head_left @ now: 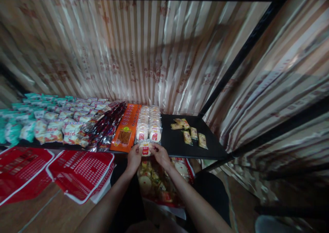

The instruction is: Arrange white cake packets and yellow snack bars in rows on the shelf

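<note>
Both of my hands hold one round white snack packet with a red label [145,149] at the front edge of a black shelf [177,142]. My left hand [134,157] grips its left side, and my right hand [159,155] grips its right side, fingers closed on it. Just behind it lie two rows of the same round white packets [149,123]. Below my hands stands a red basket [164,183] filled with mixed snack packets.
Left of the white packets lie orange flat packs [127,126], dark red shiny packets [108,126], then white and teal snack bags [51,123]. Several small yellow-green packets [191,133] lie on the shelf's right. Two red baskets [82,173] rest on the wooden floor. A striped curtain hangs behind.
</note>
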Motion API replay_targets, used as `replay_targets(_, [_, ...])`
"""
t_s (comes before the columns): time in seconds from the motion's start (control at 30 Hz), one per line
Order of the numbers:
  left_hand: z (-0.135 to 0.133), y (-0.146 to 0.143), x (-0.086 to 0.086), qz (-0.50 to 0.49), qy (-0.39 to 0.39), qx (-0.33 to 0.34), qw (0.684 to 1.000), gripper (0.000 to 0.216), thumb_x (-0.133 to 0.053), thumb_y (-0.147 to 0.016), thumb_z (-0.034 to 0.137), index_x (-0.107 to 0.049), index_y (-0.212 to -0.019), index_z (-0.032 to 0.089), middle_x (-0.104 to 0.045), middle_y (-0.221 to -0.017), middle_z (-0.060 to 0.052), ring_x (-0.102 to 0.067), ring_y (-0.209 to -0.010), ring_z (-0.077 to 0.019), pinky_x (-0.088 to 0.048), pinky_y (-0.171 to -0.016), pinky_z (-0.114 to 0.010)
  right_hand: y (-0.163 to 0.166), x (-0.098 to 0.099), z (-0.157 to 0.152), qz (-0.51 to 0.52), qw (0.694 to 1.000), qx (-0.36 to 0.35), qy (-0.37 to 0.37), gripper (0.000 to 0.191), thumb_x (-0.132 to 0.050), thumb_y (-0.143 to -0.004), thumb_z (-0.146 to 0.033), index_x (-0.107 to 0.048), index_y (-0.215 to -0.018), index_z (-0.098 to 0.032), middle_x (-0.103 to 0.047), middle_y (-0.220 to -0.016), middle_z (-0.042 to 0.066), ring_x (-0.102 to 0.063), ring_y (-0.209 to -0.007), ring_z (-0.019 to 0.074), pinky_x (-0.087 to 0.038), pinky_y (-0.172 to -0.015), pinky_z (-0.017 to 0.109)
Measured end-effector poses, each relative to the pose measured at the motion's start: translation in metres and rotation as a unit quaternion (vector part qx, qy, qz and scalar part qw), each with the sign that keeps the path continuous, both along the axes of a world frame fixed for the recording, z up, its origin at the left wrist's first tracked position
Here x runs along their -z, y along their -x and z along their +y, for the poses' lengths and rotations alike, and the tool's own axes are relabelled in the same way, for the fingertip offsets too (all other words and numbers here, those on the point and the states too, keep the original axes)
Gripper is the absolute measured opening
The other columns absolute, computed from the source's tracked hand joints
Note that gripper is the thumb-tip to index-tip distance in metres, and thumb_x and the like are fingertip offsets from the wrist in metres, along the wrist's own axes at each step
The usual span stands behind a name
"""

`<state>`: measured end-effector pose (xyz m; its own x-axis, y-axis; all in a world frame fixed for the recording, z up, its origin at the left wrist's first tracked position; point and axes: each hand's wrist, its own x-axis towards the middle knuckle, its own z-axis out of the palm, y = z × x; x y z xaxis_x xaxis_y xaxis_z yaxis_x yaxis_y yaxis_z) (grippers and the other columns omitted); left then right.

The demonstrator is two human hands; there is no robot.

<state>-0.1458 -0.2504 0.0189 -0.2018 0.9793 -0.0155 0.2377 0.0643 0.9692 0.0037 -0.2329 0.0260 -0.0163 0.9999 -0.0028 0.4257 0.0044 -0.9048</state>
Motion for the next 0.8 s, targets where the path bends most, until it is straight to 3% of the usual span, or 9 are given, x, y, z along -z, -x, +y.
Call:
replay_targets(0.13, [0.014, 0.002, 0.002, 0.093, -0.020, -0.050, 0.994, 0.027, -0.048, -0.079, 0.023, -0.059, -0.101, 0.014, -0.066, -0.094, -0.009, -0.062, -0.083, -0.0176, -0.049, -0.081, -0.034, 0.015, -0.003, 0.018, -0.032, 0.999, 0.018, -0.009, 0.026, -0.054, -0.070, -0.040, -0.066, -0.080, -0.018, -0.062, -0.070, 0.000, -0.054, -0.063, 0.0142, -0.042, -0.062, 0.024])
replay_targets(0.4, [0.014, -0.002, 0.014, 0.138, -0.092, -0.080, 0.983, 0.044, -0.045, -0.077, 0.016, -0.046, -0.121, 0.016, -0.054, -0.114, -0.013, -0.054, -0.103, -0.0205, -0.047, -0.088, -0.038, 0.031, -0.010, 0.032, -0.147, 0.987, 0.055, 0.019, 0.021, -0.055, -0.075, -0.034, -0.067, -0.085, -0.021, -0.067, -0.078, 0.001, -0.059, -0.069, 0.0144, -0.042, -0.062, 0.022])
replay_targets(0.6, [0.007, -0.007, 0.014, 0.252, -0.146, -0.051, 0.955, 0.043, -0.041, -0.078, 0.012, -0.048, -0.121, 0.012, -0.044, -0.118, -0.015, -0.044, -0.113, -0.0232, -0.040, -0.098, -0.042, 0.037, -0.014, 0.034, -0.194, 0.978, 0.070, 0.020, 0.024, -0.054, -0.079, -0.032, -0.066, -0.095, -0.020, -0.069, -0.087, 0.004, -0.062, -0.078, 0.0163, -0.043, -0.068, 0.024])
replay_targets(0.8, [0.008, -0.009, 0.019, 0.295, -0.137, -0.039, 0.945, 0.038, -0.038, -0.081, 0.014, -0.053, -0.115, 0.013, -0.041, -0.121, -0.014, -0.039, -0.118, -0.0248, -0.039, -0.099, -0.043, 0.041, -0.008, 0.033, -0.165, 0.982, 0.092, -0.002, 0.023, -0.055, -0.076, -0.025, -0.062, -0.096, -0.018, -0.067, -0.088, 0.005, -0.062, -0.077, 0.0161, -0.044, -0.069, 0.025])
